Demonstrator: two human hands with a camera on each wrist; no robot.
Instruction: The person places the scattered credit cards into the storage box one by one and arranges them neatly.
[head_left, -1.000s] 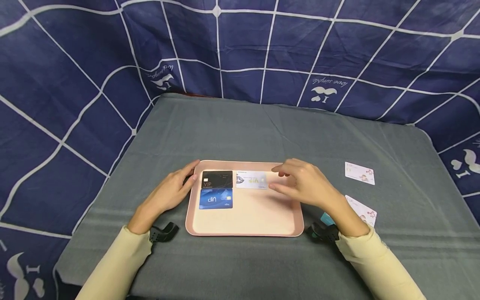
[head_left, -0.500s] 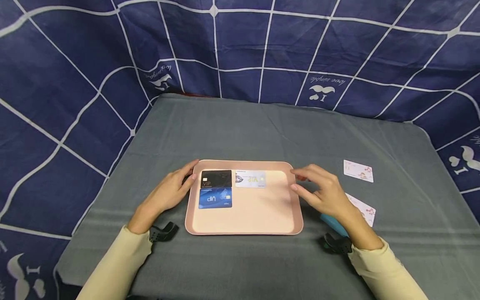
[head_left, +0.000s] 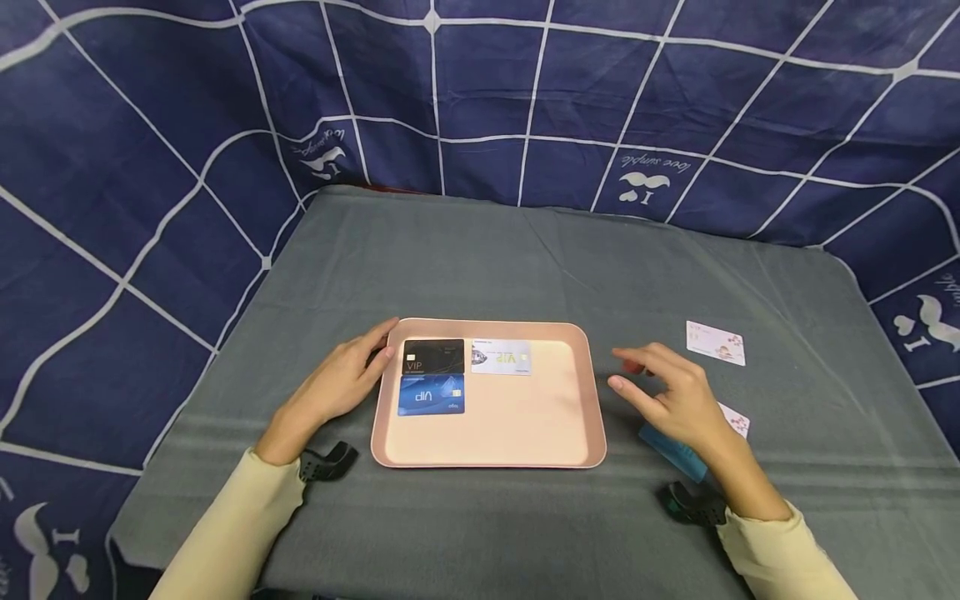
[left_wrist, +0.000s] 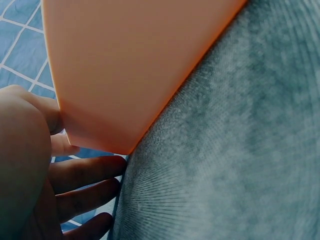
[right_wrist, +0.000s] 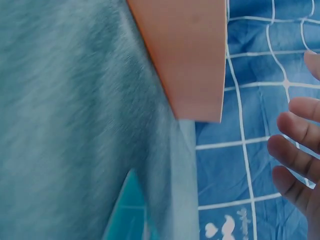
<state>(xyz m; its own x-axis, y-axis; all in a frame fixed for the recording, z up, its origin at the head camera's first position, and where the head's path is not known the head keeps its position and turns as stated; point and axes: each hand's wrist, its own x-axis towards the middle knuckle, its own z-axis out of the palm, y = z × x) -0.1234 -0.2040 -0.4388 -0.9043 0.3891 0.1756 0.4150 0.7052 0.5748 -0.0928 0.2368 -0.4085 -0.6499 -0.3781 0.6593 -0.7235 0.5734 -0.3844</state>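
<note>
A pink tray [head_left: 525, 433] lies on the grey cloth. Inside it, a black VIP card [head_left: 433, 357] sits above a blue VIP card [head_left: 431, 395] on the left, and a white VIP card [head_left: 501, 357] is to the right of the black one. My left hand [head_left: 337, 383] rests at the tray's upper left corner, thumb on the rim; in the left wrist view its fingers [left_wrist: 87, 172] extend loosely beside the corner. My right hand [head_left: 675, 396] hovers right of the tray with nothing in it, fingers relaxed and apart, over a teal card [head_left: 673, 452].
A pale pink card [head_left: 716, 343] lies right of the right hand. A second pink card [head_left: 737, 419] is partly covered by that hand. Grey cloth [head_left: 480, 258] spreads behind the tray, up to a dark blue curtain [head_left: 480, 92] with white lines.
My right hand has moved right and toward me, from beside the white card inside the tray to beyond the tray's right rim. The left hand and the cards in the tray stay put.
</note>
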